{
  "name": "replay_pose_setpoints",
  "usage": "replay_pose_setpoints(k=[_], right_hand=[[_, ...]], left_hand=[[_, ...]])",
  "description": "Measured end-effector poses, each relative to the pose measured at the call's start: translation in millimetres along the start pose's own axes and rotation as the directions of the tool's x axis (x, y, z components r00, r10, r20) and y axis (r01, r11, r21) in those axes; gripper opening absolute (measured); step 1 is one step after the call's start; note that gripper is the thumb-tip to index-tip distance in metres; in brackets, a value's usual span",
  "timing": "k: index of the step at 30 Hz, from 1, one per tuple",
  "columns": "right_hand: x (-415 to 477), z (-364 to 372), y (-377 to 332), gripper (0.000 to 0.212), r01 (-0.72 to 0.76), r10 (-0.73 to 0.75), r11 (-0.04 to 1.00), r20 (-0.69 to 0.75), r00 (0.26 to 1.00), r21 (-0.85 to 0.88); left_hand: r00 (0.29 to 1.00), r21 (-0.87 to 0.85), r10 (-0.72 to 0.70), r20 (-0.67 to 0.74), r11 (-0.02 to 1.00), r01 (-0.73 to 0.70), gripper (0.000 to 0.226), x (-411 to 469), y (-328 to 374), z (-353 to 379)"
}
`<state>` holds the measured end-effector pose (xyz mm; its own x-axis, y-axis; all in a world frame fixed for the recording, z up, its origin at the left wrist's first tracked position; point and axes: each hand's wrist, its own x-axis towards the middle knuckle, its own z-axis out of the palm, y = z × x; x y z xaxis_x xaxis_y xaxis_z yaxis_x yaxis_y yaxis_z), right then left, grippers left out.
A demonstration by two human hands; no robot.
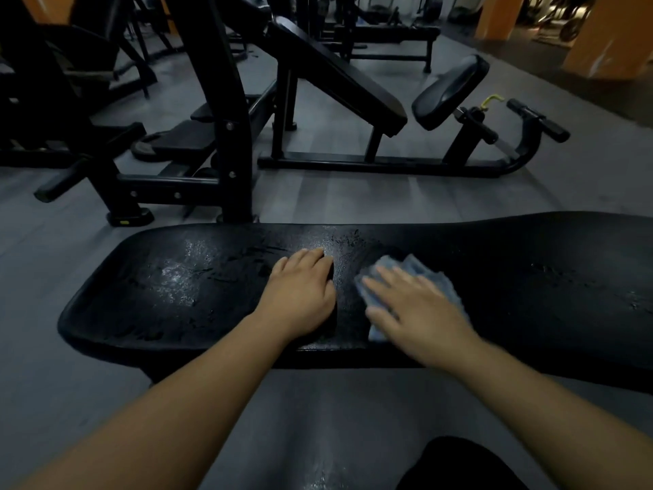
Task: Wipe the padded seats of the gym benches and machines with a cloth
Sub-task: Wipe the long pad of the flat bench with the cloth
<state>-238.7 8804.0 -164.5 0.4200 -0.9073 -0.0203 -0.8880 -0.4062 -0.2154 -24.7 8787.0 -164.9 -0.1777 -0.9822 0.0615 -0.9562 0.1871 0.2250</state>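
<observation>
Grey rubber flooring [318,419] nearest, dimly lit, running under and past a long black padded seat [159,295] set crosswise.

On the seat's middle, left hand [300,295] laid palm down on bare vinyl, fingers [304,259] straight and pressed together, holding nothing. Just beside it, toward the seat's right half, right hand [417,313] flat on a crumpled blue-grey cloth [424,274], fingers [381,288] straight and spread, pressing rather than pinching. Cloth edges showing past the fingertips and beyond the palm's far side.

Toward the seat's left end, wet beads and streaks glinting. Toward its right end, duller vinyl with a few faint marks. Judged mid-wipe, with the wet left half not yet dried.

Likely trouble: cloth pinned only by a flat palm, so liable to bunch or slide out on slick vinyl and leave smears. Bracing hand close to the wet patch, so liable to skid under weight. Rounded rims of the seat easy to miss with flat strokes.

Beyond the seat, well apart: black steel upright [226,100], slanted black back pad [339,72], small rounded black pad [448,90]. Farther still, orange pillar [607,40].
</observation>
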Motion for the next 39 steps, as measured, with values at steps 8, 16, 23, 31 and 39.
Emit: replay_pose_setpoints(k=[8,16,23,31,39], right_hand=[[85,4,-25,0.054,-0.044,0.044,0.999,0.015,0.999,0.011],[123,-11,25,0.056,-0.196,0.197,0.979,0.009,0.980,-0.062],[79,0,10,0.052,-0.001,0.001,1.000,0.006,1.000,-0.004],[89,-13,25,0.056,-0.176,0.178,0.984,0.043,0.983,-0.037],[12,-19,79,0.066,-0.096,0.097,0.995,0.032,0.995,-0.039]], left_hand=[[1.000,-0.017,-0.005,0.013,1.000,0.005,0.049,17,7,-2],[1.000,0.031,0.005,0.019,0.999,-0.005,0.050,22,10,2],[0.996,0.028,-0.062,0.059,0.998,0.061,0.054,35,22,5],[0.999,0.017,0.001,0.032,1.000,-0.001,0.055,18,40,13],[0.999,0.036,-0.039,-0.008,0.999,0.040,0.053,10,50,16]])
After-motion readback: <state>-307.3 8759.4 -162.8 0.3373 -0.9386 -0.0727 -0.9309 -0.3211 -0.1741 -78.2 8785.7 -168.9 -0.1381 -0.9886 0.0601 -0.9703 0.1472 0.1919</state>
